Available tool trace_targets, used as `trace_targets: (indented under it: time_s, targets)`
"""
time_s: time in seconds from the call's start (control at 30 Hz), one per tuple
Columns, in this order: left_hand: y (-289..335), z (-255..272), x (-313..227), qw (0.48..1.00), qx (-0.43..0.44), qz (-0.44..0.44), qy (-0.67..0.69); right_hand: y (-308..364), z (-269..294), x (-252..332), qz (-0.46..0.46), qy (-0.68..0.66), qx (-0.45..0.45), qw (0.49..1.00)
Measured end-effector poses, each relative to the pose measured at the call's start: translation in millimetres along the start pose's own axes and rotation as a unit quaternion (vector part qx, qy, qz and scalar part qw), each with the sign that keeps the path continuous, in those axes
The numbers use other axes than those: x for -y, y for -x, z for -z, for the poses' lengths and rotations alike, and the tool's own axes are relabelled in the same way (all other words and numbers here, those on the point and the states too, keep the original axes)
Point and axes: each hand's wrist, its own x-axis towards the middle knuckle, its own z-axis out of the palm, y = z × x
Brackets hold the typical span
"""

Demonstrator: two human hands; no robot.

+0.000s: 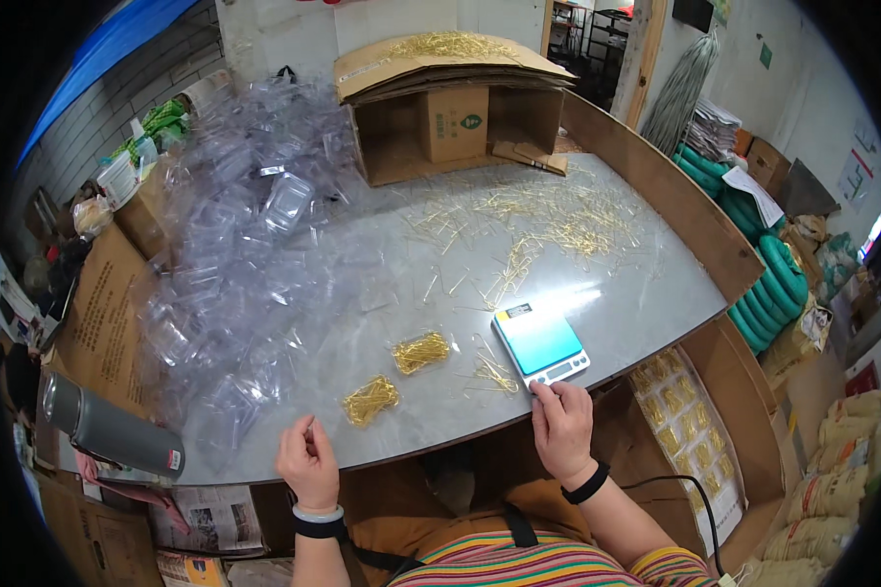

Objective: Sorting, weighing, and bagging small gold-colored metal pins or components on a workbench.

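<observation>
A digital scale (541, 342) with a blue-lit pan stands near the table's front edge. The curled fingers of my right hand (563, 428) are closed at its front left corner. My left hand (308, 462) hovers by the table edge, fingers bent in and closed, with nothing visible in them. Between the hands lie a clump of gold wire hooks (370, 400) and a clear plastic tray (421, 352) filled with similar hooks. A few loose gold hooks (491, 372) are beside the scale's left side.
Clear plastic packs (255, 225) heap over the table's left side. Scattered gold hooks (568, 220) cover the far right, before an open cardboard box (392, 147). A grey bottle (117, 430) lies at the left edge. Filled packs (690, 421) sit low on the right, near a black cable (690, 481).
</observation>
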Motion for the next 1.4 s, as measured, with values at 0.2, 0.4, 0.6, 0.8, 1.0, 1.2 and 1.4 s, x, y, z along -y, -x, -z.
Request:
trace_targets:
  time_s: [0.2,0.4,0.6,0.8,1.0,1.2,1.4]
  targets:
    - [1,5,-1,0.999,0.032,0.026,0.000,-7,14,-11,-0.091,-0.059,-0.008,0.994]
    - [0,2,0,1.000,0.006,0.006,0.005,-30,21,-24,-0.102,0.103,0.077,0.986]
    - [2,1,1,1.000,-0.004,0.006,0.016,-35,-4,-5,-0.130,0.137,0.110,0.976]
    - [4,5,1,0.999,0.017,0.025,0.027,-43,8,-17,-0.174,0.080,0.132,0.973]
    - [4,3,3,0.999,0.004,0.015,0.033,-48,8,-17,-0.152,0.107,0.118,0.975]
    - [2,4,1,0.999,0.013,0.010,0.031,-65,5,-26,-0.167,0.086,0.110,0.976]
    - [1,6,1,0.999,0.027,0.017,0.039,-75,1,-67,-0.305,-0.204,0.146,0.919]
